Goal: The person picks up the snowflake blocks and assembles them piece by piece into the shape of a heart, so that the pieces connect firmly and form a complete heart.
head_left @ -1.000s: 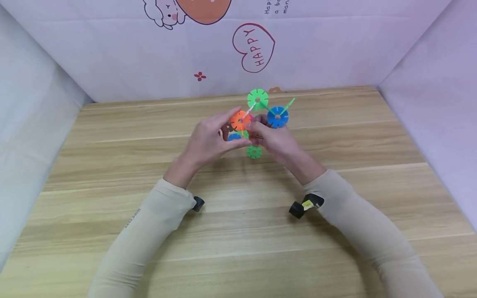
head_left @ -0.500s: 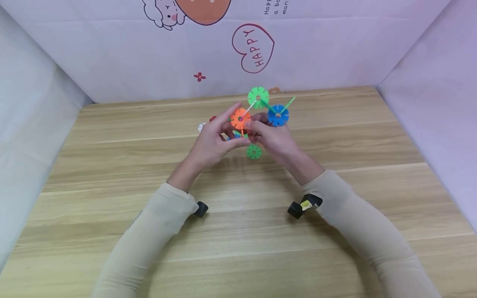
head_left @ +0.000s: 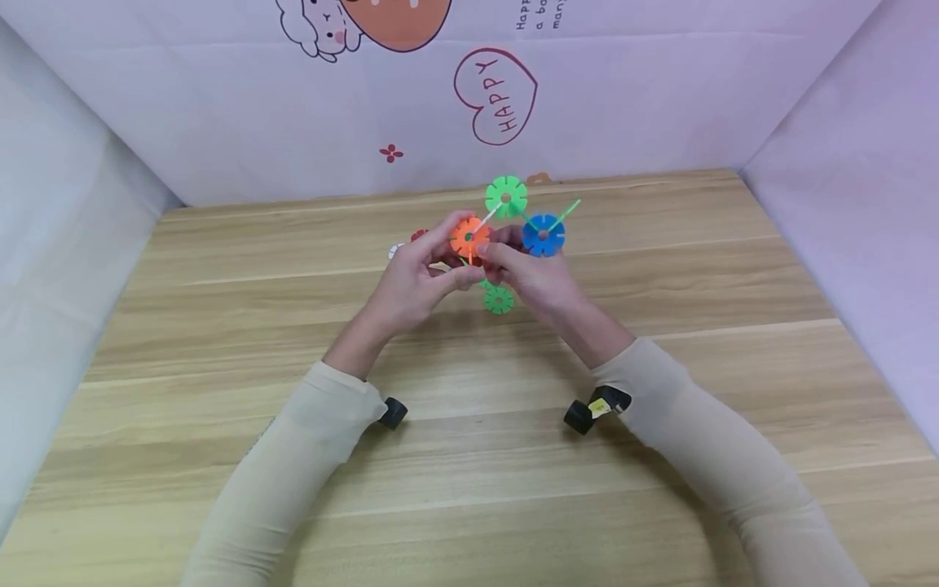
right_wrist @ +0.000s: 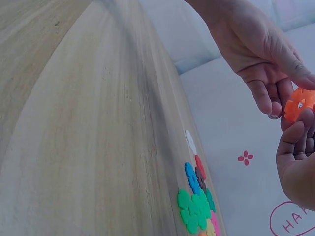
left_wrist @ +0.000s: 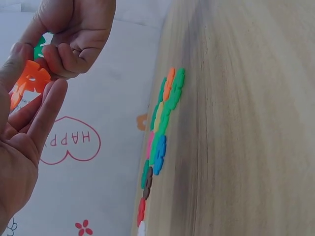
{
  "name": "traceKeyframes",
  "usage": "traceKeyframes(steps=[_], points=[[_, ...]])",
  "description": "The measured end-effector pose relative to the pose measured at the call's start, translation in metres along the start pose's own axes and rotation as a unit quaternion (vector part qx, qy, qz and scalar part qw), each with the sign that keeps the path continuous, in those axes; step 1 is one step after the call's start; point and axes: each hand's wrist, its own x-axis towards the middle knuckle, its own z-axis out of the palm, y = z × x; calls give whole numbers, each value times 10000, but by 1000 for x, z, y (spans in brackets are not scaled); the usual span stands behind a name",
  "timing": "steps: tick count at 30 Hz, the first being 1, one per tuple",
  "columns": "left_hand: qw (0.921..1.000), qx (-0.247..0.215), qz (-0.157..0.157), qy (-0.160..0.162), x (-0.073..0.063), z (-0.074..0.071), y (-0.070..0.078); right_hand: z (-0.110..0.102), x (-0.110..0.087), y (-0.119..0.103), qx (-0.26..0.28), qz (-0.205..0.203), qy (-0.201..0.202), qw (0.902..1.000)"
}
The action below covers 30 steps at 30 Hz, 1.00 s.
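Note:
Above the far part of the table, both hands meet at a chain of slotted plastic discs joined at their notches. It has an orange disc (head_left: 469, 237), a white disc seen edge-on, a green disc (head_left: 506, 197), a blue disc (head_left: 543, 236) and a green disc edge-on (head_left: 566, 214). My right hand (head_left: 541, 279) pinches the chain at the orange disc with its thumb in front. My left hand (head_left: 412, 284) pinches an orange disc (right_wrist: 299, 104) below it, seen edge-on in the head view. The left fingertips are partly hidden behind the chain.
Several loose slotted discs lie under and behind the hands, among them a green one (head_left: 499, 300), a red one (head_left: 420, 235), a white one (head_left: 395, 250) and a blue one (left_wrist: 160, 155). A printed white cloth (head_left: 623, 98) stands behind the wooden table (head_left: 469, 489).
My left thumb and fingers have drawn closer together under the orange disc. Red and white loose discs have come into sight beside the left hand. The right hand has barely moved.

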Motion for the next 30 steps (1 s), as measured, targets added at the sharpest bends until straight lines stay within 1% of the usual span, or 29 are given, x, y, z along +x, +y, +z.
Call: traceKeyframes(steps=[2, 5, 9, 11, 13, 15, 17, 20, 22, 24, 26, 28, 30], points=[[10000, 8, -11, 86, 0, 0, 1, 0, 1, 1, 31, -107, 10, 9999], [9995, 75, -93, 304, 0, 1, 3, -1, 1, 2, 137, -217, -13, 9997], [9973, 247, -251, 639, 0, -1, 5, -10, -3, 4, 335, -73, -68, 9994], [9962, 247, -269, 790, -1, -3, 5, -16, -5, 5, 219, 68, -89, 9997], [9951, 137, -254, 949, -1, -3, 5, -19, -8, 6, -135, 223, -76, 9996], [9938, -32, -152, 1103, 0, -3, 3, -19, -10, 8, -483, 377, -160, 9980], [9921, -224, 20, 1232, 1, 0, 1, -16, -10, 10, -516, 535, -361, 9966], [9893, -483, 192, 1361, 2, 5, -2, -8, -11, 13, -205, 799, -774, 9936], [9883, -632, 193, 1376, 3, 10, -2, -3, -11, 13, 197, 1015, -1039, 9892], [9880, -748, 75, 1349, 2, 13, -2, 0, -11, 11, 655, 1227, -1217, 9828], [9882, -834, -54, 1281, 1, 15, -3, 0, -11, 10, 1194, 1419, -1374, 9730], [9881, -903, -199, 1232, 0, 13, -5, -1, -9, 8, 1683, 1558, -1464, 9623], [9871, -946, -323, 1248, -2, 10, -7, -3, -8, 8, 1985, 1648, -1509, 9543]])
